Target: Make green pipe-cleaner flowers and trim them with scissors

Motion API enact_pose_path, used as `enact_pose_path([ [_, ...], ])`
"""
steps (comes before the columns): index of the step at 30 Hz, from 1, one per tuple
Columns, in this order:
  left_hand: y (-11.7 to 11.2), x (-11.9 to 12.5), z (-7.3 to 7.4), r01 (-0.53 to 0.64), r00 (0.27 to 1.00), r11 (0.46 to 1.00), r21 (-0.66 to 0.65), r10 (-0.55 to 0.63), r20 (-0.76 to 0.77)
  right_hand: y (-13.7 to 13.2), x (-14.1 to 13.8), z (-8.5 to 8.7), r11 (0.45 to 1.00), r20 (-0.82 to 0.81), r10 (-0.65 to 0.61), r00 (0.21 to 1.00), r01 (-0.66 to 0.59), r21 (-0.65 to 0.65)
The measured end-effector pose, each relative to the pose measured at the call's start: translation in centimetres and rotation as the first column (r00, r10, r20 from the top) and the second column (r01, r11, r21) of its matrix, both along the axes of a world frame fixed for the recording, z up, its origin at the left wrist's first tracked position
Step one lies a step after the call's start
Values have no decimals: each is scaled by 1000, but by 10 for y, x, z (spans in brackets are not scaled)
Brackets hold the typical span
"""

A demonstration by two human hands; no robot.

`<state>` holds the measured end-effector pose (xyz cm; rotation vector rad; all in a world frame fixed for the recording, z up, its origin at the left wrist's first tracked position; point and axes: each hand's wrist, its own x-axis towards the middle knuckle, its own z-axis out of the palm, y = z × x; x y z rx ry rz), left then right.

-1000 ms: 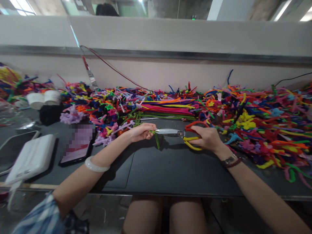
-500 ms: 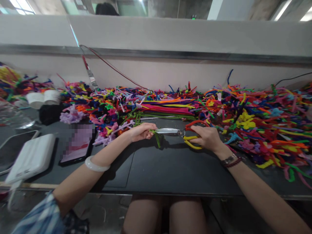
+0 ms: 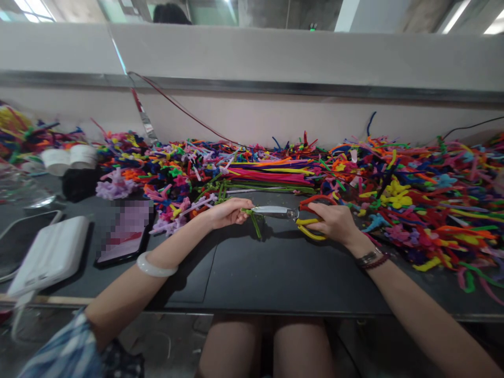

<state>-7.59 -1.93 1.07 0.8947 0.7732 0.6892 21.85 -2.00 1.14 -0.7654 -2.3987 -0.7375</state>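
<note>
My left hand (image 3: 228, 212) pinches a thin green pipe cleaner (image 3: 255, 224) over the dark table (image 3: 283, 273); its free end hangs down toward the tabletop. My right hand (image 3: 334, 223) grips scissors (image 3: 275, 212) with red and yellow handles. The silver blades point left and meet the green pipe cleaner just beside my left fingertips. A white bangle sits on my left wrist, a dark bracelet on my right.
A long heap of coloured pipe cleaners (image 3: 413, 199) runs along the back of the table, with straight bundles (image 3: 268, 176) in the middle. At left lie a phone (image 3: 128, 231), a white power bank (image 3: 51, 254), two white cups (image 3: 71, 157) and a black object (image 3: 81, 184).
</note>
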Motion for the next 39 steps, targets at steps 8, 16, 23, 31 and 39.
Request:
enact_pose_path([
  [8, 2, -1, -3, -9, 1000, 1000, 13, 9, 12, 1, -2, 1, 989, -36, -105, 994, 101, -107],
  [16, 2, 1, -1, -53, 996, 998, -33, 55, 63, -2, -7, 6, 956, -57, -205, 977, 187, -226],
  [23, 1, 1, 1, -74, 993, 996, -47, 77, 86, -3, -6, 5, 976, -19, -140, 990, 134, -172],
  [31, 2, -2, -3, -7, 995, 1000, 30, 4, 99, -2, -3, 1, 993, -7, -75, 997, 74, -90],
  [39, 2, -2, -4, 2, 997, 998, 63, -7, 83, -4, -5, 4, 994, 9, -47, 999, 48, -99],
])
